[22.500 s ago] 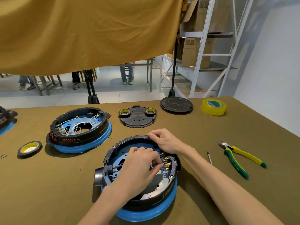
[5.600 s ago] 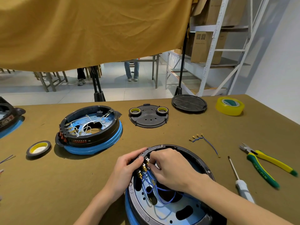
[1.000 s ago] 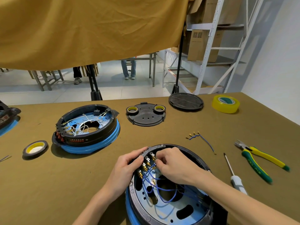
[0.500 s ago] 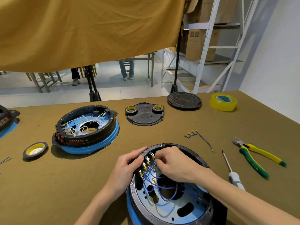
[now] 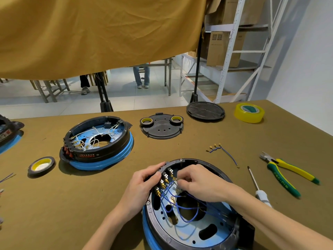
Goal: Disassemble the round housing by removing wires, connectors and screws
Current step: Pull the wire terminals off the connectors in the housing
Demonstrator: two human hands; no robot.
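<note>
Round housing (image 5: 189,222) — near centre of the table (image 5: 54,204), blue wires (image 5: 180,204) looped inside. Your left hand (image 5: 142,184) grips its far-left rim; your right hand (image 5: 200,184) pinches a brass connector (image 5: 173,178). Screwdriver (image 5: 257,188) and pliers (image 5: 286,175) lie right.

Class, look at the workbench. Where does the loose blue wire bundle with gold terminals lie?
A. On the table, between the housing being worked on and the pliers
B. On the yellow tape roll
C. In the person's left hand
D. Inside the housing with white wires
A: the loose blue wire bundle lies on the table, right of the housing and left of the pliers.
</note>
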